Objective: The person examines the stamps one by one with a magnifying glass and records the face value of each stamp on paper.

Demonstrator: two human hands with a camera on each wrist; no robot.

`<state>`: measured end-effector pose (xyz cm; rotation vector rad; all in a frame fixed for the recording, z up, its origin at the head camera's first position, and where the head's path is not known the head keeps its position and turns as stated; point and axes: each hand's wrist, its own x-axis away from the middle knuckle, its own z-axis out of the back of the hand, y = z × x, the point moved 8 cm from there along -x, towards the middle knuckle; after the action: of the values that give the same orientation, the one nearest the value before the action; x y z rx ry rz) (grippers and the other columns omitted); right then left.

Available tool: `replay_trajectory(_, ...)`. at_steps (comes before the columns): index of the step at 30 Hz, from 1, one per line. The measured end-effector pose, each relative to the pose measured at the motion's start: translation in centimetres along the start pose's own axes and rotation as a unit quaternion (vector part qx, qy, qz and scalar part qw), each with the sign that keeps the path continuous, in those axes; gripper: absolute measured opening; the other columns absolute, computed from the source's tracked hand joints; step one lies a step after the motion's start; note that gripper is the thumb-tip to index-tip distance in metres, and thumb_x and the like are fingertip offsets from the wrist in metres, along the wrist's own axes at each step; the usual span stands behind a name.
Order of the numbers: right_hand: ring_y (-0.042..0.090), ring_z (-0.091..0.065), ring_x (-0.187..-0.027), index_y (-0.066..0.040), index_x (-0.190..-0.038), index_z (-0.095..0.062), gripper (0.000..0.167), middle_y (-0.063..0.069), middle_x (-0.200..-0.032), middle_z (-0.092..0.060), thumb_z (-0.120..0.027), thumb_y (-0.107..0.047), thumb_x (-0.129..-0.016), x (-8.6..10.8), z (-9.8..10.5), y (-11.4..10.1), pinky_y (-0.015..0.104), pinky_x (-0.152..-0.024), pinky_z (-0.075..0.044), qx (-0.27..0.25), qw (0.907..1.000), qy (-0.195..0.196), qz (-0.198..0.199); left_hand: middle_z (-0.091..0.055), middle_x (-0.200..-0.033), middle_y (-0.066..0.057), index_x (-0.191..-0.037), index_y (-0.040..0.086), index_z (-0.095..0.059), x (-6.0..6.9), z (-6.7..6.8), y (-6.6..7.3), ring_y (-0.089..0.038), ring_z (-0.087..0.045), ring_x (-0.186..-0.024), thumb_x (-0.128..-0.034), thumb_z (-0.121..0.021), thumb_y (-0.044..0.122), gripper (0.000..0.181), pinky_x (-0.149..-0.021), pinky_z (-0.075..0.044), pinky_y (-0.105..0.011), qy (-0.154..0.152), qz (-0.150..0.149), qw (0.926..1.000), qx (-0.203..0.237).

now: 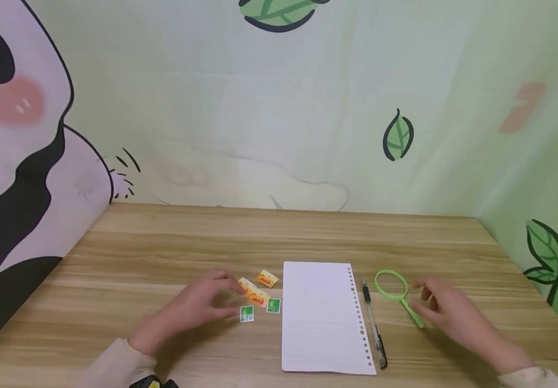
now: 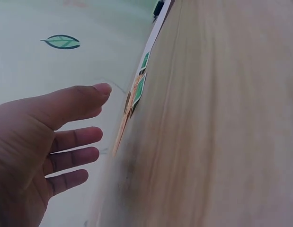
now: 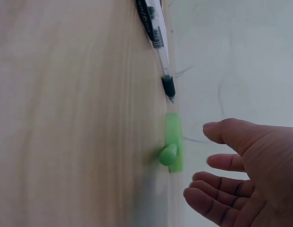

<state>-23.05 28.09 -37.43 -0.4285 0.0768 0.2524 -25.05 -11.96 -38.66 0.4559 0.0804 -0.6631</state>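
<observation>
My left hand (image 1: 199, 304) hovers at the left of several small stamps, its fingers loosely spread and holding nothing. Nearest to it lie an orange strip of stamps (image 1: 253, 292) and a green stamp (image 1: 247, 314). A second green stamp (image 1: 273, 305) and a single orange stamp (image 1: 267, 278) lie by the paper. On the other side, my right hand (image 1: 453, 315) is above the table just right of a green magnifying glass (image 1: 412, 313), apart from it. In the right wrist view that hand (image 3: 236, 175) has relaxed fingers and an empty palm.
A lined sheet of loose-leaf paper (image 1: 322, 318) with punched holes lies mid-table. Along its right edge is a black-gripped clear pen (image 1: 374, 326). The wooden table (image 1: 211, 231) meets a printed cloth wall (image 1: 279, 118) at the back and sides.
</observation>
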Motion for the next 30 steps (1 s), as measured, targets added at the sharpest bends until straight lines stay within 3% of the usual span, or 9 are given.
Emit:
replay_trajectory(11,-0.003,-0.045,-0.066,-0.001,-0.101,-0.062,0.028,-0.004,-0.079,-0.058,-0.074,-0.017,-0.082,0.6,-1.6,0.3,0.021,-0.057,-0.045,0.004,0.9998,-0.007,0.017,-0.066,-0.106,0.003,-0.103,0.021,-0.071,0.3,-0.9,-0.5,-0.017,-0.06,-0.102,-0.0757,-0.079,0.029,0.029,-0.09,-0.051,-0.04,0.005,-0.001,1.0,-0.007)
replay_trajectory(15,-0.003,-0.044,-0.067,-0.005,-0.095,-0.062,0.023,-0.006,-0.076,-0.056,-0.076,-0.015,-0.08,0.7,-1.8,0.3,0.021,-0.057,-0.043,0.01,0.9996,0.002,0.025,-0.066,-0.106,0.004,-0.101,0.022,-0.071,0.3,-1.2,-0.6,-0.016,-0.059,-0.102,-0.0762,-0.078,0.031,0.027,-0.091,-0.05,-0.04,-0.006,0.004,1.0,-0.005)
replay_trajectory(24,0.001,-0.04,-0.063,-0.011,-0.085,-0.06,0.019,-0.007,-0.07,-0.049,-0.077,-0.016,-0.078,0.5,-1.9,0.0,0.021,-0.055,-0.037,0.041,0.9987,0.005,0.03,-0.064,-0.101,0.007,-0.092,0.026,-0.072,0.3,-1.4,-0.3,-0.013,-0.056,-0.097,-0.0759,-0.08,0.027,0.018,-0.087,-0.049,-0.037,0.011,-0.026,0.9996,-0.011)
replay_trajectory(30,0.002,-0.039,-0.062,-0.012,-0.082,-0.058,0.019,-0.007,-0.069,-0.048,-0.076,-0.016,-0.078,0.4,-2.2,0.1,0.021,-0.054,-0.036,0.054,0.9982,-0.005,0.026,-0.064,-0.1,0.007,-0.091,0.025,-0.072,0.3,-1.5,-0.4,-0.013,-0.055,-0.097,-0.0758,-0.08,0.026,0.017,-0.087,-0.049,-0.037,0.015,-0.028,0.9995,-0.006)
